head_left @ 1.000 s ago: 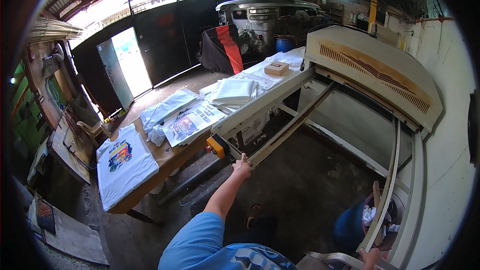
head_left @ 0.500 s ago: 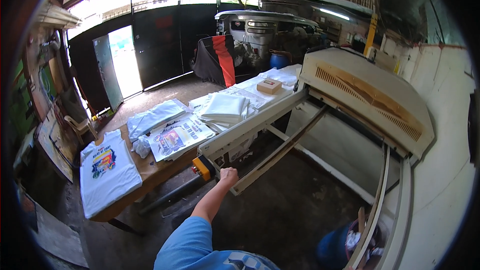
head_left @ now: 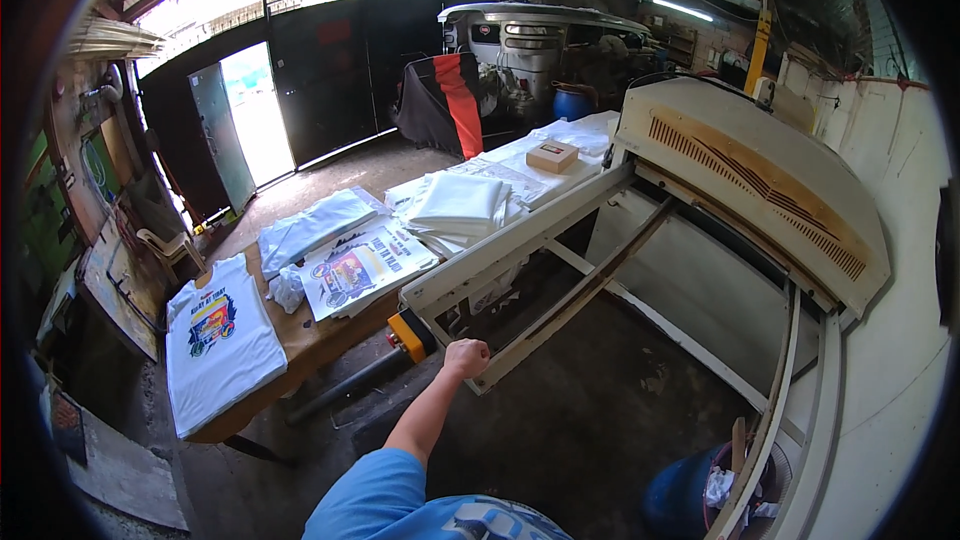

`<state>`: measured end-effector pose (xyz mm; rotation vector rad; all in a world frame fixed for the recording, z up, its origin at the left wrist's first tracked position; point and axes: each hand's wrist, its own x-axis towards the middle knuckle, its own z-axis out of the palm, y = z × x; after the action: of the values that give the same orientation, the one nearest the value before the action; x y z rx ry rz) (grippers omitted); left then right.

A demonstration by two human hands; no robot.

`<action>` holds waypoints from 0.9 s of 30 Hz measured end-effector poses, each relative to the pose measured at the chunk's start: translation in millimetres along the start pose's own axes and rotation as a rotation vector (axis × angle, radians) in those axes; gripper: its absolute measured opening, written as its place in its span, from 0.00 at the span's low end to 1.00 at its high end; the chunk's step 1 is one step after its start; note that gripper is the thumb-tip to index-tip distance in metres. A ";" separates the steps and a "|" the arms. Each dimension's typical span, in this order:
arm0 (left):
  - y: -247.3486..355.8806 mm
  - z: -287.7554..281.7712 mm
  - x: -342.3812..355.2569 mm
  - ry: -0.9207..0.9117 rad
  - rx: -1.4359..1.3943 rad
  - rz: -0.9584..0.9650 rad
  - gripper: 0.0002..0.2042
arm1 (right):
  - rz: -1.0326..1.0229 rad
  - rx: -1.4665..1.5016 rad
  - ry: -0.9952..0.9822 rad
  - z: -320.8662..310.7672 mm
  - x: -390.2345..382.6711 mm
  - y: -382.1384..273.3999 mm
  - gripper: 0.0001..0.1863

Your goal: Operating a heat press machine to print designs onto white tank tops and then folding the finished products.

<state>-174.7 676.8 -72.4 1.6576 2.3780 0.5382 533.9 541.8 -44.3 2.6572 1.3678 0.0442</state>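
Note:
My left hand [head_left: 466, 358] is closed in a fist at the near end bar of a cream metal frame [head_left: 520, 258], its fingertips hidden. The frame belongs to a large heat press with long rails and a vented, brown-stained hood [head_left: 750, 170]. Just left of the hand, an orange-yellow control box [head_left: 411, 335] with a red button is fixed to the frame's corner. My right hand is out of view. Beyond the frame, a long table [head_left: 330, 345] carries a printed white T-shirt [head_left: 222, 345], printed sheets [head_left: 362, 268] and folded white cloth [head_left: 458, 202].
A small brown box [head_left: 551, 156] sits farther along the table. At lower right, a blue bin [head_left: 675, 495] holding scraps stands by the curved rail [head_left: 785, 370]. A plastic chair [head_left: 170, 248] is at left. Toward the back are a covered red-and-black object [head_left: 455, 105] and a vehicle [head_left: 535, 50].
The view has shifted slightly, so the table and press appear a little farther right. My left fist stays at the frame's end bar, turned slightly.

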 end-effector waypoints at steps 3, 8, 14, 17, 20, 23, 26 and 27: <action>2.2 3.4 -0.8 0.015 0.001 0.020 0.08 | 0.007 0.018 -0.049 -19.3 -7.3 -7.1 0.44; 1.8 2.0 2.1 -0.015 0.101 -0.001 0.10 | 0.043 0.046 -0.105 -30.4 -11.2 -17.3 0.45; 1.9 2.2 -2.2 -0.075 0.108 0.010 0.11 | 0.002 0.046 -0.140 6.4 7.9 10.8 0.46; 4.4 1.8 -2.2 -0.103 0.106 -0.016 0.11 | 0.102 -0.040 0.023 32.2 12.2 12.2 0.46; 0.4 -1.2 -2.6 -0.076 0.112 -0.021 0.11 | 0.067 -0.038 -0.014 30.0 8.2 11.5 0.46; 0.8 2.0 -2.7 -0.095 0.111 -0.021 0.12 | 0.036 -0.030 -0.076 24.3 -1.2 15.1 0.46; -0.3 1.2 -0.4 -0.115 0.116 -0.029 0.13 | 0.011 -0.004 -0.130 11.9 -4.0 6.6 0.47; 0.8 1.3 -0.1 -0.128 0.124 -0.043 0.13 | 0.003 0.003 -0.147 5.0 -3.6 4.4 0.47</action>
<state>-173.6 677.2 -73.3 1.6317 2.3904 0.2736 535.8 535.7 -48.4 2.6067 1.3181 -0.1508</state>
